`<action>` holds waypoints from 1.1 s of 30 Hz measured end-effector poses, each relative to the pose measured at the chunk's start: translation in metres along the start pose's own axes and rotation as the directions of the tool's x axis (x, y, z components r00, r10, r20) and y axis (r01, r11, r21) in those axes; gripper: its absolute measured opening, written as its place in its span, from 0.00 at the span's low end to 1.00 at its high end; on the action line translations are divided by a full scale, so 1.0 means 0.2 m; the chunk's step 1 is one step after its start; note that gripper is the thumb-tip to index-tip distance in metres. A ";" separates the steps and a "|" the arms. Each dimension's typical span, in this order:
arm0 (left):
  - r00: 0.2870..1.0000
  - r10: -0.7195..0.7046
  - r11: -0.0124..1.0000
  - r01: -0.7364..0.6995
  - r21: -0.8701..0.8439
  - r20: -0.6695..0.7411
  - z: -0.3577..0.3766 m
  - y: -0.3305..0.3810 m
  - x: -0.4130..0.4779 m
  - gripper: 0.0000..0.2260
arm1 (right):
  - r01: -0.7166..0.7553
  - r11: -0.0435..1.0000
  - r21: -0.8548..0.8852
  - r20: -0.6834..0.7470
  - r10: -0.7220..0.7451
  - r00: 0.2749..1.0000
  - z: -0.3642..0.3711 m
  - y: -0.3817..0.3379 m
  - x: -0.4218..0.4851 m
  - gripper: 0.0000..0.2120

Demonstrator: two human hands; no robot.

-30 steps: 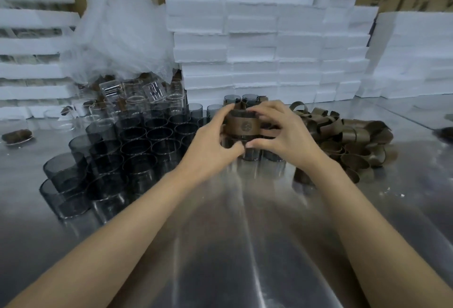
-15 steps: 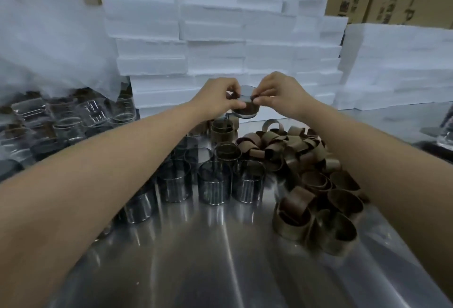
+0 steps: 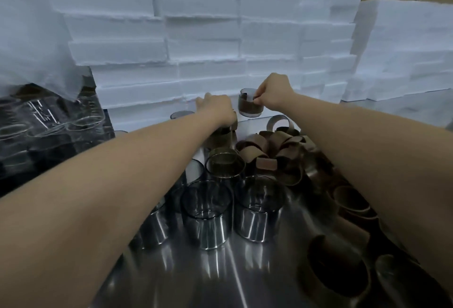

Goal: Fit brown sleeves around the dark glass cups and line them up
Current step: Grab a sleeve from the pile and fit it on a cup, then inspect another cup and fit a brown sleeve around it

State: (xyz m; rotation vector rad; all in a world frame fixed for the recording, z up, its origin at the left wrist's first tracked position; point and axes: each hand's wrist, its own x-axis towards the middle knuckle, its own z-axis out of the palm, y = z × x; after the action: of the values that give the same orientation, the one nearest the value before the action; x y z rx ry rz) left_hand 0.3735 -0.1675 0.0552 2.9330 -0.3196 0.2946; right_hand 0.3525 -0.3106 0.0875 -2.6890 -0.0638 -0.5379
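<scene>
Ahead, foam blocks (image 3: 201, 38) (bare cups (image 3: 206, 212) nearer).

Centre of frame: the right hand (image 3: 274, 93) pinches the rim of an upright sleeved cup (image 3: 249, 107); the left hand (image 3: 217, 111) lies over a second cup (image 3: 226, 137) (grip hidden). Lower centre, on the steel table (image 3: 220, 280) — bare dark glass cups (image 3: 206, 214); right — loose brown sleeves (image 3: 269, 147); upper frame, stacked white foam blocks (image 3: 201, 38).
</scene>
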 end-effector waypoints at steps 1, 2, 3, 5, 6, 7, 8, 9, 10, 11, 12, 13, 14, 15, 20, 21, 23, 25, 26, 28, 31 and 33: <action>1.000 -0.007 1.000 0.007 0.007 0.003 0.02 0.00 0.02 0.07 | -0.026 0.999 -0.041 0.009 0.026 1.000 0.02 0.01 0.00 0.14; 1.000 -0.013 1.000 0.013 0.003 -0.008 0.02 0.00 0.03 0.08 | -0.043 0.996 -0.080 0.021 0.045 0.999 0.04 0.02 0.00 0.15; 1.000 -0.013 1.000 0.013 -0.001 -0.027 0.02 0.00 0.04 0.09 | -0.050 0.994 -0.097 0.034 0.054 0.998 0.05 0.03 0.01 0.15; 0.999 -0.001 1.000 0.001 0.002 -0.055 0.02 0.00 0.06 0.13 | -0.058 0.993 -0.104 0.063 0.064 0.996 0.07 0.04 0.01 0.15; 0.998 0.011 1.000 -0.012 -0.005 -0.061 0.01 0.00 0.06 0.16 | -0.061 0.993 -0.104 0.082 0.070 0.994 0.07 0.03 0.01 0.15; 0.997 0.027 0.999 -0.028 -0.022 -0.069 0.01 0.00 0.06 0.17 | -0.070 0.993 -0.095 0.101 0.079 0.992 0.08 0.03 0.01 0.15; 0.996 0.040 0.998 -0.043 -0.041 -0.074 0.01 0.00 0.07 0.19 | -0.081 0.994 -0.079 0.123 0.090 0.988 0.08 0.02 0.01 0.15; 0.996 0.051 0.997 -0.055 -0.054 -0.075 0.02 0.00 0.07 0.19 | -0.093 0.994 -0.063 0.143 0.101 0.985 0.09 0.01 0.01 0.16; 0.996 0.058 0.996 -0.062 -0.058 -0.065 0.02 0.00 0.06 0.20 | -0.098 0.993 -0.059 0.158 0.106 0.982 0.09 0.00 0.02 0.16; 0.997 0.060 0.997 -0.062 -0.053 -0.040 0.01 0.00 0.06 0.20 | -0.101 0.993 -0.060 0.165 0.110 0.980 0.10 0.00 0.02 0.16; 0.998 0.058 0.998 -0.058 -0.039 -0.002 0.01 0.00 0.06 0.21 | -0.104 0.993 -0.059 0.167 0.113 0.979 0.11 0.00 0.02 0.17; 0.998 0.057 0.998 -0.056 -0.016 0.041 0.00 0.01 0.06 0.21 | -0.100 0.992 -0.074 0.167 0.111 0.980 0.12 0.00 0.02 0.17; 0.995 0.057 0.998 -0.058 0.010 0.082 -0.01 0.01 0.06 0.22 | -0.086 0.991 -0.101 0.161 0.102 0.982 0.13 -0.01 0.02 0.17; 0.992 0.059 0.998 -0.063 0.032 0.111 -0.02 0.01 0.06 0.22 | -0.069 0.989 -0.130 0.153 0.089 0.984 0.14 -0.01 0.02 0.17; 0.993 0.115 0.993 -0.116 0.038 0.015 -0.02 0.03 0.02 0.18 | -0.070 0.990 -0.123 0.157 0.089 0.984 0.14 0.01 0.02 0.15; 0.991 0.127 0.992 -0.126 0.022 -0.032 -0.03 0.03 0.00 0.19 | -0.083 0.993 -0.087 0.166 0.096 0.981 0.12 0.01 0.01 0.17; 0.983 0.123 0.991 -0.129 -0.035 -0.137 -0.08 0.02 -0.06 0.22 | -0.123 0.992 0.008 0.197 0.119 0.973 0.07 0.02 -0.02 0.23; 0.969 0.081 0.982 -0.118 -0.147 -0.234 -0.15 -0.03 -0.12 0.26 | -0.151 0.984 0.090 0.181 0.133 0.974 0.01 0.01 -0.07 0.26; 0.963 0.051 0.968 -0.112 -0.223 -0.264 -0.19 -0.05 -0.17 0.27 | -0.151 0.979 0.137 0.146 0.131 0.981 -0.03 -0.01 -0.09 0.26; 0.956 -0.009 0.926 -0.102 -0.362 -0.292 -0.27 -0.09 -0.28 0.28 | -0.127 0.952 0.277 0.087 0.107 0.990 -0.11 -0.09 -0.17 0.21; 0.947 -0.081 0.849 -0.098 -0.519 -0.311 -0.38 -0.14 -0.49 0.26 | -0.140 0.831 0.539 0.151 0.068 0.986 -0.22 -0.30 -0.35 0.22; 0.939 -0.108 0.774 -0.126 -0.620 -0.326 -0.43 -0.14 -0.66 0.24 | -0.135 0.783 0.608 0.200 0.014 0.980 -0.27 -0.46 -0.50 0.26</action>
State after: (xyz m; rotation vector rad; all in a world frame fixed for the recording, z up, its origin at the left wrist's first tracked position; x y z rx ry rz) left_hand 0.2378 -0.0973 0.1044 2.1570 -0.3038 0.5678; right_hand 0.2293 -0.2449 0.1301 -2.0665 -0.1558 -0.1846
